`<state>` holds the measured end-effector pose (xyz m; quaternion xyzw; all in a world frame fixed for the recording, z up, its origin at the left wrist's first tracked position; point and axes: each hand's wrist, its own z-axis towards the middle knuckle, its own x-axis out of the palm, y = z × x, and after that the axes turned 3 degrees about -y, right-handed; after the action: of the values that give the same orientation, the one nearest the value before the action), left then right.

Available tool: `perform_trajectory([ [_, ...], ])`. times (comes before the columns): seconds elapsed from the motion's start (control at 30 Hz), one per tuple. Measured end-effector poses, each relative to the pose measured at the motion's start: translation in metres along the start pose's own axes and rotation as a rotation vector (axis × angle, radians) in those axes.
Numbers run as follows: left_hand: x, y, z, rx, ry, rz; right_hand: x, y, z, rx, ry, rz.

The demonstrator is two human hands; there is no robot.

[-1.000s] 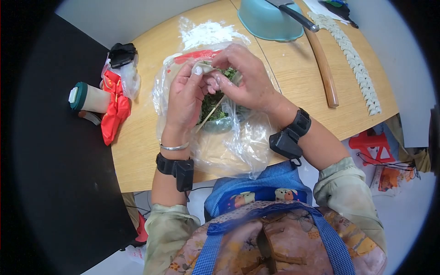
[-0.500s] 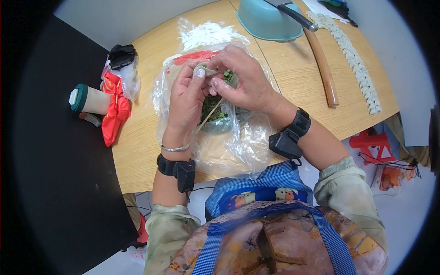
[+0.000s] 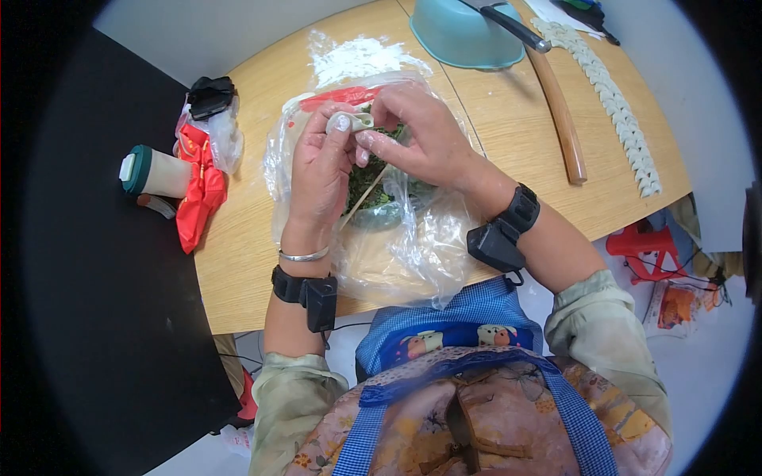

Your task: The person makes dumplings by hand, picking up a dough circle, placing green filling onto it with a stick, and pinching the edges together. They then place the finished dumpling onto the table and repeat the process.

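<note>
Two hands meet over the plastic bag, and between them sits one dumpling. Compared with a second ago, the dough edge now shows more closed: the green filling that peeked out at the seam is mostly tucked away, and the right hand's fingertips have slid a little along the fold. I judge the pinching of this piece to be well along, though the far side of the seam is hidden behind the fingers.

Going from left to right: one capped bottle lies well to the left of the fingers, beside one red bag and one black clip-like object on a small clear bag. The left hand cradles the dumpling, its fingers clamped on the dough's left edge. Under the fingers lies one bowl of green filling with one chopstick-like stick resting in it. The right hand has its fingers pressed together on the seam. Beyond the fingers is one flour patch on the tabletop, then one teal bowl, one knife and one rolling pin. Far right runs one long row of finished dumplings, too many and too small to count.
</note>
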<state>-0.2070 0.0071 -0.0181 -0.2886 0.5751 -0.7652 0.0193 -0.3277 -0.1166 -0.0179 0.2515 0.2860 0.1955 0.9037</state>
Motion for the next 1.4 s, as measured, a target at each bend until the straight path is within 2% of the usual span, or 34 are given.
perform_trajectory([
  [0.63,-0.0004,0.0019,0.0,0.016,0.029,0.019,0.0001,0.0021,-0.0004,-0.051,0.037,0.045],
  [0.83,0.001,0.0007,-0.0008,-0.004,-0.001,0.02,0.001,0.003,0.0017,-0.128,-0.039,0.032],
  [0.9,0.0011,0.0002,-0.001,-0.006,-0.009,0.018,-0.0051,0.004,0.0007,-0.063,0.05,0.043],
  [1.0,0.0001,0.0002,-0.0008,-0.01,-0.013,0.024,-0.0057,0.0023,0.0015,-0.034,0.059,0.026],
  [1.23,-0.0006,-0.0001,-0.001,0.004,0.042,0.094,-0.0049,0.0018,0.0017,-0.055,0.083,0.061],
  [1.4,-0.0011,0.0018,-0.0007,-0.002,0.04,0.105,-0.0014,-0.0004,0.0002,-0.11,0.068,-0.028],
])
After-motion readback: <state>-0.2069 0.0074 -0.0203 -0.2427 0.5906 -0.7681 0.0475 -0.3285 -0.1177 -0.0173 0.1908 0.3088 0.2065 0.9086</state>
